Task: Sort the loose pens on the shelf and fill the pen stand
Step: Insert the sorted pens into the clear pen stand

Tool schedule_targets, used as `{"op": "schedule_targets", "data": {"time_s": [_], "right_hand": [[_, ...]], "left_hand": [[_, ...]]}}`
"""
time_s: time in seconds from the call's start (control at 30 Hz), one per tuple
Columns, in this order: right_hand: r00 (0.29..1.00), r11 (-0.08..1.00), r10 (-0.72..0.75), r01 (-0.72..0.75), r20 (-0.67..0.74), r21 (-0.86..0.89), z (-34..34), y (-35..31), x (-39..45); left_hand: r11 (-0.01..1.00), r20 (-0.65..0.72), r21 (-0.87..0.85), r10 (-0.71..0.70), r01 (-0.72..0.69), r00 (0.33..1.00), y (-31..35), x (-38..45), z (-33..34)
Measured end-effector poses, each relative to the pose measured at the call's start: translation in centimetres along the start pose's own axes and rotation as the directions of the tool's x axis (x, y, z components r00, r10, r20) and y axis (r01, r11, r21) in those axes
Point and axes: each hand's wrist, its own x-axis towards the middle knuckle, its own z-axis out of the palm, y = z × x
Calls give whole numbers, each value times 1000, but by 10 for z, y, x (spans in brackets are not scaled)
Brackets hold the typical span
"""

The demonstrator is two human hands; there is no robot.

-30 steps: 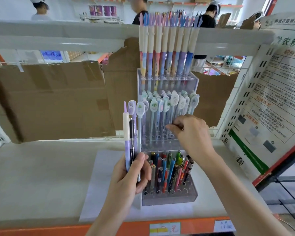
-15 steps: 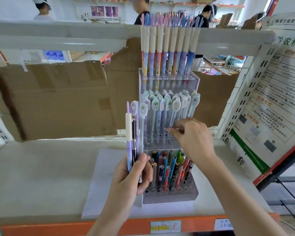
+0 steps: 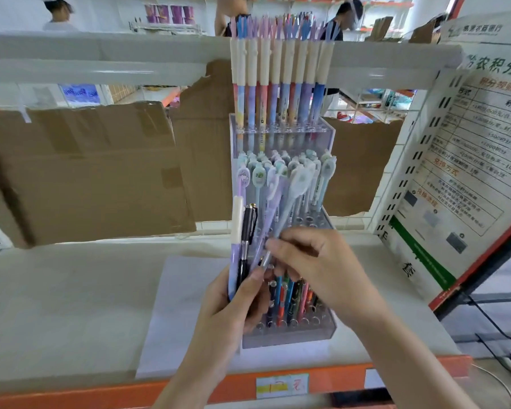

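Observation:
A clear tiered pen stand (image 3: 289,335) stands on the shelf (image 3: 71,305). Its top tier holds tall pastel pens (image 3: 278,84), its middle tier charm-topped pens (image 3: 325,172), its bottom tier dark and colourful pens (image 3: 289,299). My left hand (image 3: 233,314) grips a small bunch of pens upright in front of the stand: a cream-and-purple pen (image 3: 236,231), a black pen (image 3: 247,231) and charm-topped pens. My right hand (image 3: 316,267) pinches the lower end of one charm-topped pen (image 3: 295,190) from that bunch, tilted to the right.
Brown cardboard sheets (image 3: 86,172) hang behind the shelf. A white paper sheet (image 3: 177,320) lies under the stand. A printed notice board (image 3: 466,160) leans at the right. The orange shelf edge (image 3: 307,385) carries a price label. People stand in the background.
My right hand has left the stand's middle tier and come down to the bunch in my left hand, taking hold of a charm-topped pen. The camera has moved closer.

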Motion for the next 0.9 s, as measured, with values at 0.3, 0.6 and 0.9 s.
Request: {"op": "schedule_targets", "data": {"time_s": [0.3,0.6,0.9], "right_hand": [[887,894,-305,140,-347,-426,-41,12,40],[932,850,-246,76,-267,-521,-40,23,55],[960,734,-195,6,-202,-680,-34,38,57]], "left_hand": [[999,-120,-32,-5,1,993,0,-4,-3],[1000,-110,-9,20,-21,994,3,-6,-2],[999,-112,-35,4,-8,994,2,-7,-3]]}}
